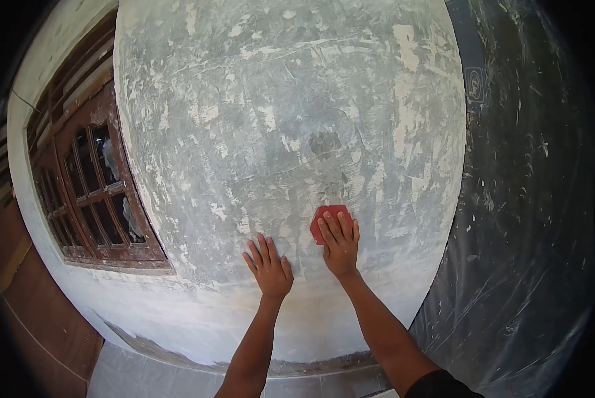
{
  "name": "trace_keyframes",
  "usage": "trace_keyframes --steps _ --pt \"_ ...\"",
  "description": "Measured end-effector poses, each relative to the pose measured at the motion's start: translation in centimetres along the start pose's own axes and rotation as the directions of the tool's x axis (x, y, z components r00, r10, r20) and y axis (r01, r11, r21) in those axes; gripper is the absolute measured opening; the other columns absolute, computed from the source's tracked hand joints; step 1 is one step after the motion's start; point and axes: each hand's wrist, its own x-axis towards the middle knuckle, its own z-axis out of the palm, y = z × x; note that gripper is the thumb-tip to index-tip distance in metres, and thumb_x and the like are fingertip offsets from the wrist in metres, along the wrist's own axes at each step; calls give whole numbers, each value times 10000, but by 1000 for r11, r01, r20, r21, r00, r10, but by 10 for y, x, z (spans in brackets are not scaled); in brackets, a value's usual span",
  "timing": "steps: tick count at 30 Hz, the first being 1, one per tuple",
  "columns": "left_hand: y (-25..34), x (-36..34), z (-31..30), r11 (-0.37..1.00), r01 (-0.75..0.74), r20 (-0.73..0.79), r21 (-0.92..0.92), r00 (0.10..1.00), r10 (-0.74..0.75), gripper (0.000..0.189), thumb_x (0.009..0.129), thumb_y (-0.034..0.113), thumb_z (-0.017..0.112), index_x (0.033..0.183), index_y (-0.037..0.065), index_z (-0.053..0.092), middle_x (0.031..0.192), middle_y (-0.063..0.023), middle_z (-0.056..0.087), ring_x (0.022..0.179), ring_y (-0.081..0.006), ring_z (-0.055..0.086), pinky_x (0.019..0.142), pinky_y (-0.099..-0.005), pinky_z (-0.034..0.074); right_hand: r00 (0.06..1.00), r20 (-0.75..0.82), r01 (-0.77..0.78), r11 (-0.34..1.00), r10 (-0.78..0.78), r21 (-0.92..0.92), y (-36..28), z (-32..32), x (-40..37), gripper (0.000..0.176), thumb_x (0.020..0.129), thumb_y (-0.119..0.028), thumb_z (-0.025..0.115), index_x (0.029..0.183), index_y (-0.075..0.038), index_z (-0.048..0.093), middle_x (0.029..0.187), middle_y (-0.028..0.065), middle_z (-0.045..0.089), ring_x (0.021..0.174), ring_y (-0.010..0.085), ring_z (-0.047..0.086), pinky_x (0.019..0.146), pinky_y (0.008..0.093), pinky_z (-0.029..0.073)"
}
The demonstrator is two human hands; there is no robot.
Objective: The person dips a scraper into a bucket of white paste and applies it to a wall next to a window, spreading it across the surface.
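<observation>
My right hand [341, 252] presses a red piece of sandpaper [321, 213] against the patchy grey-and-white wall [297, 99]. The fingers lie over the sheet, and its edges show above and to the left of them. To the left and slightly lower, my left hand [271, 273] rests on the same wall with its fingers spread, holding nothing. A darker round patch [325, 144] marks the wall above the sandpaper.
A brown wooden window [98, 192] with small panes is set in the wall at the left. Dark plastic sheeting [523, 199] hangs along the right. Grey floor tiles [138, 375] run below the wall, and a brown surface [45, 318] stands at lower left.
</observation>
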Motion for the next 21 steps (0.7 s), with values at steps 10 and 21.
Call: trace_keyframes --steps 10,21 --pt "18 -32 -44 998 36 287 -60 958 -17 780 905 177 568 1613 -17 303 1711 -226 229 1592 -471 112 1254 -633 121 979 196 -58 998 55 13 -3 -40 -74 683 853 12 636 1492 -219 573 1579 -39 519 1513 233 400 1221 536 288" --pt "82 -255 -60 835 548 977 -50 200 -73 886 933 322 607 1640 25 162 1288 -425 602 1182 -575 607 1032 -581 484 256 511 -966 223 821 126 -33 -109 -411 459 998 8 516 1439 -87 604 1352 129 688 1190 291 701 949 401 573"
